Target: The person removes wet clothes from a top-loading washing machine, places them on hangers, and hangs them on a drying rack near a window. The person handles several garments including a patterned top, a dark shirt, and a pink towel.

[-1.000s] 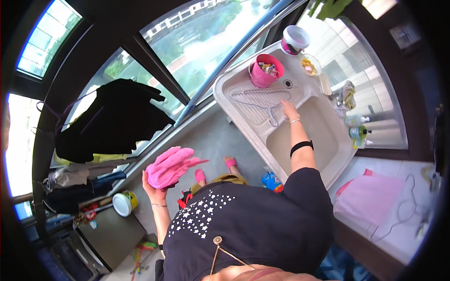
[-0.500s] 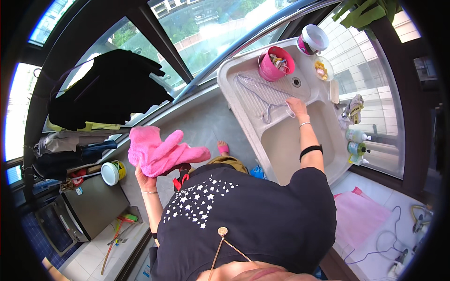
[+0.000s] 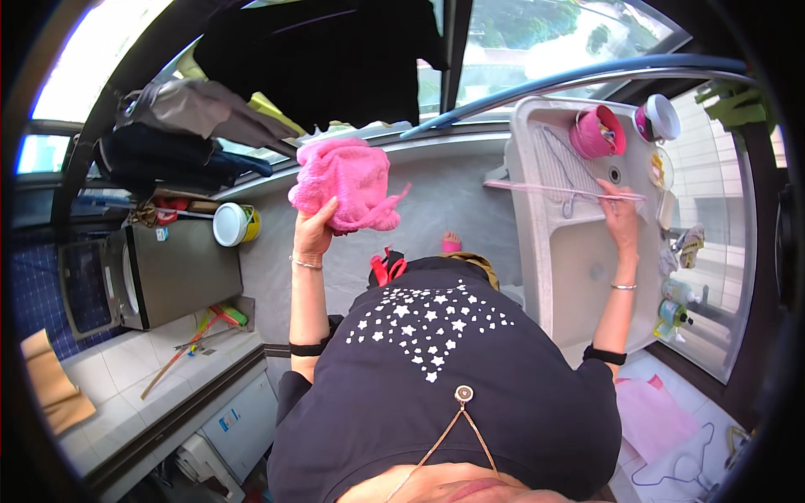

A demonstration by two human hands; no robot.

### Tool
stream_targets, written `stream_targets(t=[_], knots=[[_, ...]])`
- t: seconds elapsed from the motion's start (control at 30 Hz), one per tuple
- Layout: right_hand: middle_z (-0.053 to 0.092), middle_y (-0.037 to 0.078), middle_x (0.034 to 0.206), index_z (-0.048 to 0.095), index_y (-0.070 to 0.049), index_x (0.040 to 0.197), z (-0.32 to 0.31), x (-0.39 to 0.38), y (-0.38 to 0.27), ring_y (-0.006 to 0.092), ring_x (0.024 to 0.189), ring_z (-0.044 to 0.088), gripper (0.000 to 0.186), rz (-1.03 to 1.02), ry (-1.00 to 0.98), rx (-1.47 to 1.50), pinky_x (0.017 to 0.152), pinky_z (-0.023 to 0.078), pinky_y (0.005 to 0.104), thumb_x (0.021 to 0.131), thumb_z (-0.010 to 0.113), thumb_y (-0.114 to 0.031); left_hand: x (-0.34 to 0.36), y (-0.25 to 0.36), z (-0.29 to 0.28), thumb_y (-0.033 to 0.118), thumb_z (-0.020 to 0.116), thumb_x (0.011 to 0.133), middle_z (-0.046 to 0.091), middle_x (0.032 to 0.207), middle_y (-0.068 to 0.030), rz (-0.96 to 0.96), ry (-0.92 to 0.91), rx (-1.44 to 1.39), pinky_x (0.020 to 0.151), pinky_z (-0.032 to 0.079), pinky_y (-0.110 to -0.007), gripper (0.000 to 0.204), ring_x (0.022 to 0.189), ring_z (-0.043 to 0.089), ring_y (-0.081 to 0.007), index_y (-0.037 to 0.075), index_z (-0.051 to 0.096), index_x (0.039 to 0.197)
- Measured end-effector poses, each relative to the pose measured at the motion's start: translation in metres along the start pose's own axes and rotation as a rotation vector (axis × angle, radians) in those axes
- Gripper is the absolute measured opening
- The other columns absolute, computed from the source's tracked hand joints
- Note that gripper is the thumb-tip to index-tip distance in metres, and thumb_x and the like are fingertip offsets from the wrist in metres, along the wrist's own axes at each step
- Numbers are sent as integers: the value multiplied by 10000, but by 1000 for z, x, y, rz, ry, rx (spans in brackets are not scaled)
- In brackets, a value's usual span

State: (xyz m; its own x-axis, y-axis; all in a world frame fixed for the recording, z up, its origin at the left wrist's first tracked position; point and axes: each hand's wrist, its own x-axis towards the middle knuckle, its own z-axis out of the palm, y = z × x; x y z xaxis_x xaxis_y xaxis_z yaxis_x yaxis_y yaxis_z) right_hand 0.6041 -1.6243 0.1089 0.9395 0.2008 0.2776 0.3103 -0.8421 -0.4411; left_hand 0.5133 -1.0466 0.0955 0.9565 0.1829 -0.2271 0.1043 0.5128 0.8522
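Pink fluffy cloth is bunched up in the left hand, out in front of the person's black top, which bears white stars and no readable lettering. The left grip is clamped on the cloth's lower part, thumb across it. On the other side, the right hand has its grip closed on what looks like a thin pink hanger, seen nearly edge-on above the sink. Judging by how things lie, the picking up is done: both pieces are in hand. The cloth is not spread out, nothing hangs on the hanger, and the two are well apart.

Past the right hand, the bottles beside the sink have labels too small to read. Farther along stand a pink bucket and a white tub whose dark-and-pink label is also unreadable. By the window hangs a black garment, with no visible print.
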Motion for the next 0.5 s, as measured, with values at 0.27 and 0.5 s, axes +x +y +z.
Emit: stream_targets(t=[0.27,0.5], knots=[[632,40,797,632,-91,1225,135,50,-235,84,637,474,296,47,-254,674,614,437,262,944,551,-141,-55,50,-26,-28,635,872,635,1112,-79,150,43,231,720,553,-309,402,924,650,-195,21,556,1263],[410,-83,678,582,-125,1228,188,73,-385,-14,459,272,260,297,-791,1482,386,170,170,994,524,-221,-81,49,-14,-100,670,768,604,1216,-104,296,-72,79,967,486,-365,547,1094,602,-234,3,532,1287]])
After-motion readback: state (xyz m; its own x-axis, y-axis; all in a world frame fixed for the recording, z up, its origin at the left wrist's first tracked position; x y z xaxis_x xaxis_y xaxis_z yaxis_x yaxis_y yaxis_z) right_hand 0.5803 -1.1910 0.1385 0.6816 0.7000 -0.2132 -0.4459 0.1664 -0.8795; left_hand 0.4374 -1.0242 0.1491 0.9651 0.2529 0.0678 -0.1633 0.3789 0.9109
